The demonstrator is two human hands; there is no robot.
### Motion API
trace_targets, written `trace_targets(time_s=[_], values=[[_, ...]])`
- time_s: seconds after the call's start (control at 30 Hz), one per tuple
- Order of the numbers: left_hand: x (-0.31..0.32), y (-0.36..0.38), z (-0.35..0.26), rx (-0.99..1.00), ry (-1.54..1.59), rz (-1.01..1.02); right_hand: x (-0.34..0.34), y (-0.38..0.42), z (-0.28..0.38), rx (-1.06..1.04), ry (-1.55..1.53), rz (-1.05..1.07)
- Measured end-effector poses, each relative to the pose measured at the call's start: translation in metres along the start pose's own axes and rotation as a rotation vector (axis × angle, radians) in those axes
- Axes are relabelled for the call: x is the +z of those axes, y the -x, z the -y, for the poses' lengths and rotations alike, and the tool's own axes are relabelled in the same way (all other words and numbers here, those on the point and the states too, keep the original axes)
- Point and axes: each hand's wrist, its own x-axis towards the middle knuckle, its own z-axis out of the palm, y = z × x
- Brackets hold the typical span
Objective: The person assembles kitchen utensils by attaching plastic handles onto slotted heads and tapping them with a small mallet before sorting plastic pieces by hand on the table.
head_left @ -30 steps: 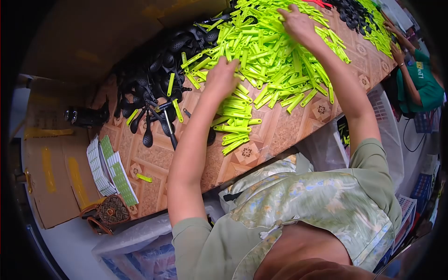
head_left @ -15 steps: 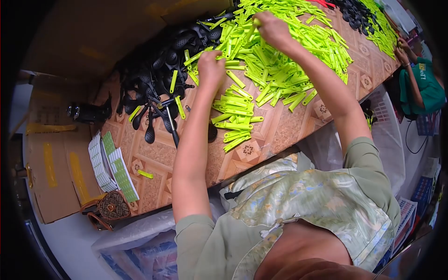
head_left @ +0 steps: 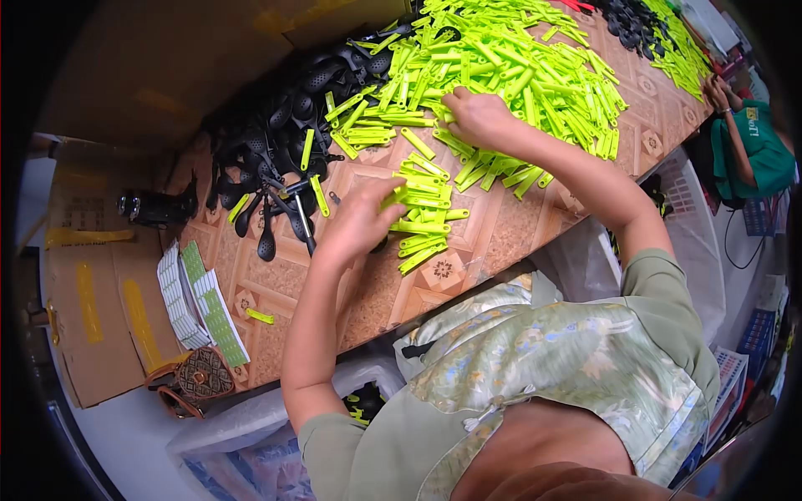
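My left hand (head_left: pixel 361 219) is at the left side of a small stack of lime-green handles (head_left: pixel 426 200), its thumb and fingers apart beside the stack. My right hand (head_left: pixel 478 119) is over the lower left part of the large heap of lime-green handles (head_left: pixel 543 83), fingers bent down toward the pieces; whether it holds one cannot be made out. Black perforated spoons (head_left: pixel 259 142) lie in a pile to the left. Among them a metal-shafted tool with a black handle (head_left: pixel 303 213) lies near several loose green handles.
Cardboard boxes (head_left: pixel 109 292) stand at the left, near a black cylindrical object (head_left: pixel 159 204). Printed sheets (head_left: pixel 219 313) and a brown patterned bag (head_left: pixel 203 373) lie at the table's left edge. At the far right, another person in a green shirt (head_left: pixel 756 150) reaches to the table.
My left hand has moved down from the pile's edge to the small stack, its fingers spreading. My right hand has come down and nearer from the top of the heap.
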Motion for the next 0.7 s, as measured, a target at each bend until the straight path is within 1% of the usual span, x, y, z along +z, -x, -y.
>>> trace_targets(time_s=[0.03, 0.07, 0.1, 0.13, 0.2, 0.3, 0.37, 0.4, 0.43, 0.47, 0.5, 0.57, 0.63, 0.7], values=[[-0.001, 0.001, -0.003, 0.033, -0.051, 0.021, 0.006, -0.002, -0.003, -0.011, 0.03, 0.024], [-0.004, 0.0, -0.007, -0.018, -0.008, 0.066, 0.011, -0.006, -0.007, -0.02, 0.06, 0.05], [-0.005, -0.002, -0.008, -0.04, 0.026, 0.038, 0.012, -0.01, -0.009, -0.029, 0.088, 0.076], [-0.007, -0.004, -0.007, -0.063, 0.062, 0.01, 0.013, -0.013, -0.012, -0.062, 0.087, 0.029], [-0.009, -0.011, -0.002, -0.122, 0.193, -0.041, 0.006, -0.021, -0.019, -0.054, 0.161, 0.022], [-0.017, -0.029, 0.005, -0.132, 0.062, -0.156, -0.02, -0.034, -0.025, -0.005, 0.255, -0.025], [-0.011, -0.046, 0.023, -0.116, -0.122, -0.244, -0.032, -0.043, -0.032, 0.034, 0.293, -0.096], [-0.006, -0.057, 0.034, -0.096, -0.208, -0.309, -0.034, -0.053, -0.037, 0.087, 0.266, -0.066], [-0.004, -0.065, 0.04, -0.076, -0.295, -0.375, -0.034, -0.058, -0.039, 0.037, 0.241, -0.102], [0.0, -0.073, 0.043, -0.135, -0.308, -0.399, -0.031, -0.062, -0.042, -0.012, 0.216, -0.137], [0.002, -0.08, 0.04, -0.198, -0.34, -0.37, -0.026, -0.065, -0.043, -0.062, 0.189, -0.171], [0.007, -0.092, 0.035, -0.325, -0.405, -0.309, -0.015, -0.07, -0.047, -0.048, 0.186, -0.082], [0.008, -0.1, 0.039, -0.299, -0.444, -0.305, -0.011, -0.076, -0.057, -0.006, 0.234, 0.003], [0.013, -0.103, 0.05, -0.246, -0.5, -0.328, -0.013, -0.077, -0.075, 0.033, 0.295, -0.052]])
